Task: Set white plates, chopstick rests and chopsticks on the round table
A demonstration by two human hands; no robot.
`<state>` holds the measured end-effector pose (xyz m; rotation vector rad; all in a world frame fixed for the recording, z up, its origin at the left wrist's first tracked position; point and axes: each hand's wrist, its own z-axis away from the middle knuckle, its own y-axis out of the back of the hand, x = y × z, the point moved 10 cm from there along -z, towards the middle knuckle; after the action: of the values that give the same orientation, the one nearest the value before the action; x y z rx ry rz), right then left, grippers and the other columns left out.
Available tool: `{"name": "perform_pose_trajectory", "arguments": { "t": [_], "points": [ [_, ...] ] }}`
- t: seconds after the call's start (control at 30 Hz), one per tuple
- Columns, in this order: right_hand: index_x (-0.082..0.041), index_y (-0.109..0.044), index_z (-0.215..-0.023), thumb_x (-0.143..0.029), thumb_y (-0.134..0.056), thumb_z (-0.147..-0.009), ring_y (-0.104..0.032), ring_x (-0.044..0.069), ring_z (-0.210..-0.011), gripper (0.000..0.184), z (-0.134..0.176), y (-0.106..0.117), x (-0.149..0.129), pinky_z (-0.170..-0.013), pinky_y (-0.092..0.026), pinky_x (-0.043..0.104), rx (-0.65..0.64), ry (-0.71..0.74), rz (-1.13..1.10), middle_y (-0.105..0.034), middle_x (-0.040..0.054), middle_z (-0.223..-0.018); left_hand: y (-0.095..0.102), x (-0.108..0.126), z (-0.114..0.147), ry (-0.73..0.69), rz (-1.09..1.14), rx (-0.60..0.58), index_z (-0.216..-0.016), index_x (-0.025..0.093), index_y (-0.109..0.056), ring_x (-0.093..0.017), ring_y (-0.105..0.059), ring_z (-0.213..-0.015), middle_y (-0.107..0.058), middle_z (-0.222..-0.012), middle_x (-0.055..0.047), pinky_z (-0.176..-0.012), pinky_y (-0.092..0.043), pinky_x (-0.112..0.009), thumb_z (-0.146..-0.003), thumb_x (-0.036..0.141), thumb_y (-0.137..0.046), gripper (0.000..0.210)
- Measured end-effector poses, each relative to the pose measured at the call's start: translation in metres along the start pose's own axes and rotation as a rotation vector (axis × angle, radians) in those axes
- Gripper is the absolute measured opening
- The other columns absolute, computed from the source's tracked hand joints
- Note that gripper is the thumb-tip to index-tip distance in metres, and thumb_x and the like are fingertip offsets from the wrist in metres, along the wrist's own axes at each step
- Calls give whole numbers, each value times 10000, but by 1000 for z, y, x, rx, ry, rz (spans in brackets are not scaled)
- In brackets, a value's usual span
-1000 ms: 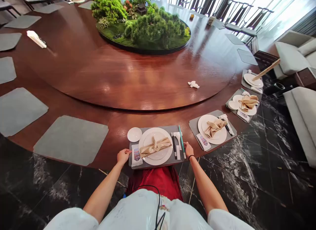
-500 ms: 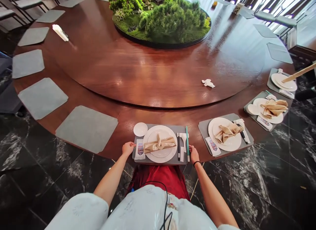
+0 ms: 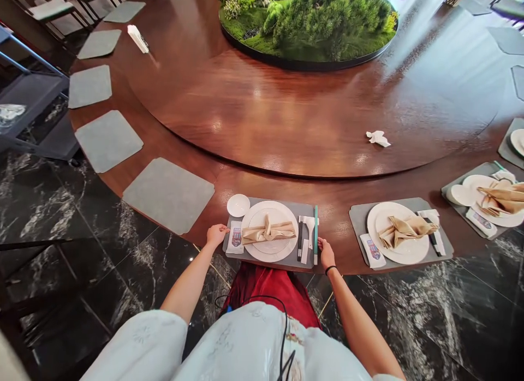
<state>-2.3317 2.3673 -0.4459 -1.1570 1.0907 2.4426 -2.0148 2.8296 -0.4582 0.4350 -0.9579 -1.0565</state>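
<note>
- A round desk (image 3: 327, 194) curves across in front of you, with a wide wooden turntable (image 3: 254, 119) on top.
- On the turntable, a low tray (image 3: 311, 65) with a dark rim holds moss and green bushes (image 3: 323, 23).
- Off to your left, a dark cart (image 3: 35, 97) carries a clear plastic bundle (image 3: 11, 112).
- The grey mat (image 3: 303, 207) lies at the near edge of the desk, between your two hands.
- Farther right, a second mat (image 3: 357, 220) bears a plate set with its own folded napkin (image 3: 407, 232).
- On the grey mat, a big plate (image 3: 268, 258) carries a smaller plate (image 3: 270, 248), which holds a tan napkin (image 3: 270, 233).
- Your left hand (image 3: 216, 234) is at the grey mat's left edge, fingers narrow and bunched, tips just beside the printed packet; you can't tell from here whether they pinch the edge.
- Your right hand (image 3: 326, 252) is at its right edge, fingers bent and close together, tips right by the green chopsticks (image 3: 315, 236); their grip can't be told either.
- A small white dish (image 3: 238, 206) sits at the grey mat's far left corner.
- The printed packet (image 3: 235, 237) lies left of the plates.
- Between the plates and the green chopsticks lie dark chopsticks (image 3: 300, 236) and a white spoon (image 3: 310, 224).
</note>
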Motion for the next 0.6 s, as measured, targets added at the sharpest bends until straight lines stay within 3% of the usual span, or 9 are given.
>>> {"name": "perform_pose_trajectory", "arguments": {
  "t": [0.2, 0.33, 0.6],
  "points": [
    [-138, -674, -1110, -543, -247, -861, -632, 216, -975, 639, -3, -7, 16, -897, -491, 332, 8, -96, -105, -701, 97, -1063, 7, -4, 1, 33, 13, 17, -850, 187, -725, -209, -651, -831, -734, -851, -75, -742, -444, -279, -750, 358, -683, 202],
    [-149, -687, -1049, -450, -248, -869, -635, 191, -918, 561, -2, -13, 11, -873, -496, 330, -54, -153, -140, -711, 88, -1008, 7, -5, 5, 41, 2, 14, -868, 189, -724, -223, -656, -841, -736, -849, -72, -763, -461, -294, -747, 369, -674, 223],
    [-130, -699, -773, -310, -542, -789, -570, 107, -607, 239, -18, -8, 16, -626, -480, 218, -93, -220, -13, -689, 31, -719, 4, -12, 6, 13, 16, -13, -917, 165, -716, -242, -667, -821, -736, -836, -74, -757, -496, -327, -711, 460, -666, 363]
  ]
}}
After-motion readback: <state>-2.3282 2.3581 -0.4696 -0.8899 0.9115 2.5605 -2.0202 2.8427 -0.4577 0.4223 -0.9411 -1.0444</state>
